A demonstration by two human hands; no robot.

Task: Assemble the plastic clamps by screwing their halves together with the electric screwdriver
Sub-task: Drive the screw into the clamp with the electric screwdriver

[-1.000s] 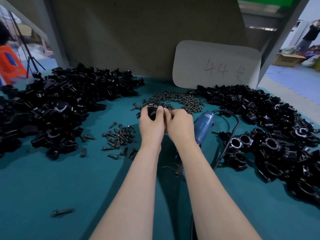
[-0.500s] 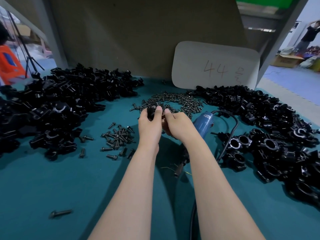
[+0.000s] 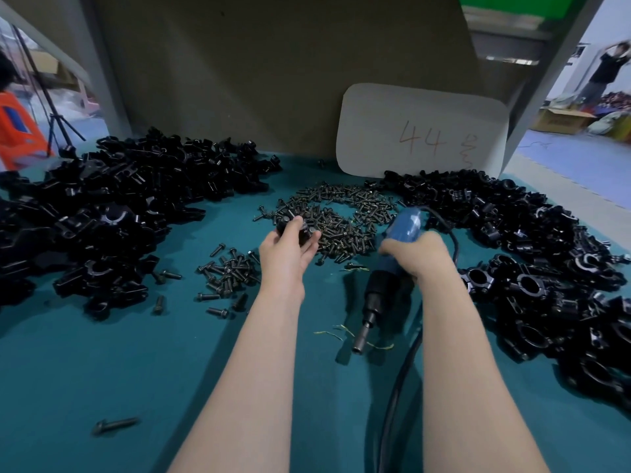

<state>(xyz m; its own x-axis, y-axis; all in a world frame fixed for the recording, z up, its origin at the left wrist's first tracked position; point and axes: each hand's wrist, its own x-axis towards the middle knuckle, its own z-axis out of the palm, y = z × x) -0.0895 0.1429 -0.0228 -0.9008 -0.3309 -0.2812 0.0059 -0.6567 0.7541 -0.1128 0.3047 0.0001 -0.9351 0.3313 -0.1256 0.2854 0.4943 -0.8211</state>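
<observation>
Many assembled black plastic clamps (image 3: 532,268) lie heaped at right, yet a large heap of loose black halves (image 3: 112,213) waits at left, so plenty seems left. The left hand (image 3: 286,254) curls its fingers round one unfinished clamp (image 3: 290,227) by the pile of dark metal screws (image 3: 341,213). The right hand (image 3: 420,257) grips the blue electric screwdriver (image 3: 379,288), its bit apart from the clamp.

A factory assembly station: a teal bench (image 3: 102,370) heaped with black clamp parts (image 3: 119,206), loose screws (image 3: 341,213), cartons (image 3: 563,119) beyond

The round black plastic clamp (image 3: 282,227) and the heaped black plastic clamp halves (image 3: 112,216) look glossy, while the small dark metal screws (image 3: 341,213) gleam dully. The teal cloth table cover (image 3: 102,370) is matt, and the blue plastic electric screwdriver (image 3: 406,223) is smooth.
</observation>
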